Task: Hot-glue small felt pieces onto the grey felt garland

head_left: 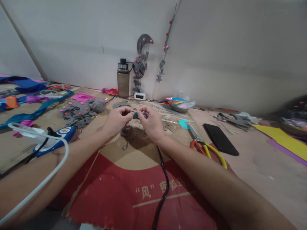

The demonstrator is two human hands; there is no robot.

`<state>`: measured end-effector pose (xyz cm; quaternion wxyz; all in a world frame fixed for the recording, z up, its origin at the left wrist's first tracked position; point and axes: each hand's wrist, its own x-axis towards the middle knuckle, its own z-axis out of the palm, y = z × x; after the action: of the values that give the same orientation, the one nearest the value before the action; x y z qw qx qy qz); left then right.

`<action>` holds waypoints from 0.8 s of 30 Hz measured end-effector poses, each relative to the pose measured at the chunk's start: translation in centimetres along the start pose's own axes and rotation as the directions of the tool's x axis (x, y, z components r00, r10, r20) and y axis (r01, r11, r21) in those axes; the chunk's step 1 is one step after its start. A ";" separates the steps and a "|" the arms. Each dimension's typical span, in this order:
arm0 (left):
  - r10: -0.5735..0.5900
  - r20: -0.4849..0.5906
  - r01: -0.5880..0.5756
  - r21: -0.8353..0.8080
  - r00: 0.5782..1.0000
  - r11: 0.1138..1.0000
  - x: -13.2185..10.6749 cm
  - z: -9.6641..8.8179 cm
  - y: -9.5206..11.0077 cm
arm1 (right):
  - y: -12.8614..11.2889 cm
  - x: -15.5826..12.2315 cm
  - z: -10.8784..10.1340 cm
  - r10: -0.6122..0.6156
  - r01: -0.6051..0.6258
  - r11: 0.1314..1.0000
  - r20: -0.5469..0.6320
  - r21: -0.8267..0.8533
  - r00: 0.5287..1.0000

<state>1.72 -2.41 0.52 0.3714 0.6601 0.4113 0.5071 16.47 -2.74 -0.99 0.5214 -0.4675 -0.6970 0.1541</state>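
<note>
Our left hand and right hand are both pinching a small teal piece at the fingertips, just above the cardboard mid-table. We'd go with a light grip right at the piece's edges so it doesn't slip or crumple. The scissors lie near the right wrist, so watch that elbow.
</note>
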 end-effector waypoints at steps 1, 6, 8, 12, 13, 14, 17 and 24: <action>0.001 0.002 -0.001 -0.007 1.000 1.000 0.0 0.0 0.0 | 0.1 0.0 0.1 0.004 -0.004 1.000 0.001 0.012 1.000; 0.004 0.019 -0.004 -0.009 1.000 1.000 0.2 -0.1 -0.1 | 0.2 0.1 0.2 0.036 -0.039 0.994 0.025 0.100 0.999; 0.009 0.028 -0.009 0.002 1.000 1.000 0.2 -0.2 -0.1 | 0.1 0.2 0.2 0.049 -0.054 0.989 0.041 0.138 0.998; -0.014 0.048 0.014 -0.003 0.999 1.000 0.4 -0.4 -0.3 | 0.0 0.2 0.2 0.074 -0.085 0.972 0.062 0.218 0.995; -0.030 0.051 0.030 -0.010 0.998 0.999 0.5 -0.4 -0.5 | 0.1 0.2 0.3 0.084 -0.098 0.967 0.068 0.235 0.994; -0.049 0.058 0.050 -0.020 0.997 0.999 0.6 -0.4 -0.7 | 0.2 0.2 0.3 0.095 -0.111 0.962 0.073 0.251 0.993; -0.099 0.093 0.107 -0.085 0.991 0.991 0.8 -0.5 -1.3 | 0.7 0.1 0.5 0.113 -0.130 0.951 0.075 0.282 0.991; -0.043 0.103 0.042 0.012 0.994 0.999 0.8 -0.8 -0.7 | 0.8 -0.2 0.4 0.091 -0.108 0.960 0.076 0.257 0.993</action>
<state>0.99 -1.33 0.36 0.3996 0.6782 0.4079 0.4625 16.50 -2.35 -1.84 0.5473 -0.4243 -0.6627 0.2851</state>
